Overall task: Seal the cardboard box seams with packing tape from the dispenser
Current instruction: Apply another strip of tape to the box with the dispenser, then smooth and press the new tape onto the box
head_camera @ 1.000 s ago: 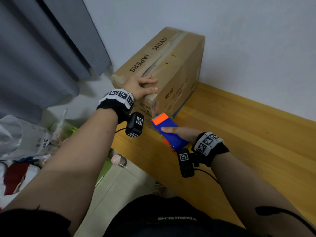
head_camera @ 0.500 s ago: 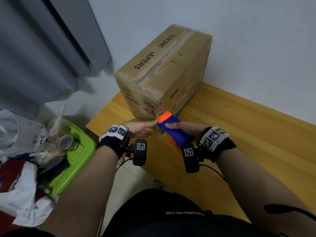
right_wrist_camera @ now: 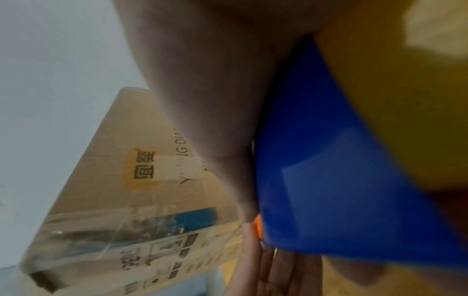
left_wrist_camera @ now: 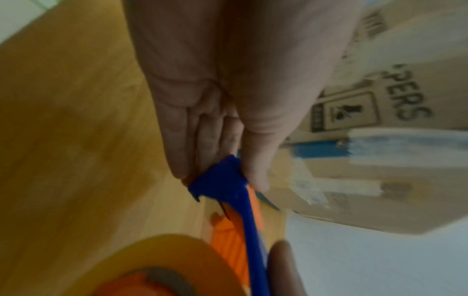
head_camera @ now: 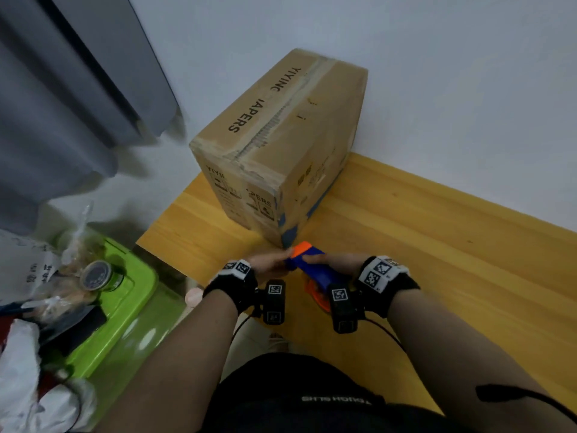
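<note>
A brown cardboard box (head_camera: pixel 281 145) stands on the wooden table (head_camera: pixel 437 260) against the wall, with old tape along its top seam; its lower corner (left_wrist_camera: pixel 380 144) shows blue print under clear tape. Just in front of its near corner my right hand (head_camera: pixel 324 262) grips a blue and orange tape dispenser (head_camera: pixel 309 265) from above. My left hand (head_camera: pixel 281 259) pinches the dispenser's blue front tip (left_wrist_camera: pixel 222 180) between thumb and fingers. The tan tape roll (left_wrist_camera: pixel 164 260) sits in the dispenser. I cannot tell whether any tape is pulled out. The dispenser body (right_wrist_camera: pixel 329 180) fills the right wrist view.
Left of the table stands a green bin (head_camera: pixel 131 295) with a round tin (head_camera: pixel 96 275) and plastic bags (head_camera: pixel 31 276) on it. A grey curtain (head_camera: pixel 62 104) hangs at the left. The table's near-left corner (head_camera: pixel 140 242) lies close to my left wrist.
My left hand came off the box's top edge and came down to the dispenser's front tip. Both hands now sit lower, near the box's bottom corner.
</note>
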